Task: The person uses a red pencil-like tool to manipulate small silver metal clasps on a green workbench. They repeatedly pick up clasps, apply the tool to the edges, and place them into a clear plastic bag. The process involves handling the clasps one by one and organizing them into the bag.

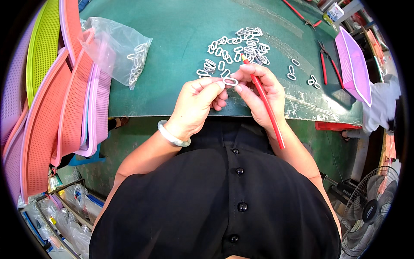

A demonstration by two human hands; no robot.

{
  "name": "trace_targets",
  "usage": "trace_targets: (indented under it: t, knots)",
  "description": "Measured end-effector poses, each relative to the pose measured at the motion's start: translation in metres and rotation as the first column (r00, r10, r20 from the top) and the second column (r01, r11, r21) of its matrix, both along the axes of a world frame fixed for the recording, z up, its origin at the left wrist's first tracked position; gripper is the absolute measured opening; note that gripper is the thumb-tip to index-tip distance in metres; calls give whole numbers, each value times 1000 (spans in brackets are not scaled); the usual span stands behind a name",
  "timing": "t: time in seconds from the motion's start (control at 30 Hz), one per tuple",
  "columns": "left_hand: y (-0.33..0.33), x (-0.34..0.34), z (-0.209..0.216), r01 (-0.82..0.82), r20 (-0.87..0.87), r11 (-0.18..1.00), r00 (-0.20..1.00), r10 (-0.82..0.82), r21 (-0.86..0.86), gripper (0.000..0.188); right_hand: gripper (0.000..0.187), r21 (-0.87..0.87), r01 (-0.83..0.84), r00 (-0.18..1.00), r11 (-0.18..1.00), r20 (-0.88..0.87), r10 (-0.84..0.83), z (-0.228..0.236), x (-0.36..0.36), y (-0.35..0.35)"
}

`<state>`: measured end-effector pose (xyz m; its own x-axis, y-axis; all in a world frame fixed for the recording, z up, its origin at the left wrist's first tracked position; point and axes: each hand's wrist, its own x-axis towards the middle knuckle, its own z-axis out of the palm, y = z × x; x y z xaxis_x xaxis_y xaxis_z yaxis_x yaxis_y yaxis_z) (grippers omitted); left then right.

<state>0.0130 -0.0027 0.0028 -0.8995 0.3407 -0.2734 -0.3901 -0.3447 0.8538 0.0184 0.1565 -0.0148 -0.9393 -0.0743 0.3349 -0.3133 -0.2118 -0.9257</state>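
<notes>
Between my two hands, just over the near edge of the green table, is a small silver oval ring [230,81]. My left hand [195,101], with a pale bangle [173,134] at its wrist, pinches the ring's left end between thumb and fingertips. The fingertips of my right hand [264,93] touch its right end. A red pen-like stick [268,108] also lies in my right hand, its pale tip pointing away from me and its other end over the wrist. Many loose oval rings [252,45] lie heaped just beyond my hands.
A clear plastic bag [123,47] with some rings lies at the left, beside stacked coloured baskets [45,116]. At the right are several separate rings [291,72], red-handled pliers [330,64], another red-handled tool [304,17] and a purple basket [354,69]. A fan [371,209] stands lower right.
</notes>
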Motion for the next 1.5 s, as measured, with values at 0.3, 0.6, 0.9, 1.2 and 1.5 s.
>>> trace_targets:
  t: [0.3, 0.6, 0.9, 1.2, 1.5]
  knots:
    - [0, 0, 0, -4, -2, 1000, 1000, 4, -14, 16, 35, 25, 7, 1000, 1000, -1, -7, 2, 1, 0]
    - [0, 0, 1, -15, -7, 1000, 1000, 15, -6, 15, 35, 58, 26, 1000, 998, -12, -25, 5, 2, 0]
    - [0, 0, 1, -8, -3, 1000, 1000, 7, -17, 15, 33, 24, 15, 999, 1000, 30, -16, 8, 1, -1]
    - [-1, 0, 2, 0, 2, 1000, 1000, 0, -28, 16, 33, 4, 2, 999, 1000, 53, -2, 9, 0, 0]
    - [-1, 0, 1, 5, -3, 1000, 1000, -5, -22, 16, 34, 12, 5, 999, 1000, 54, -6, 10, 0, 0]
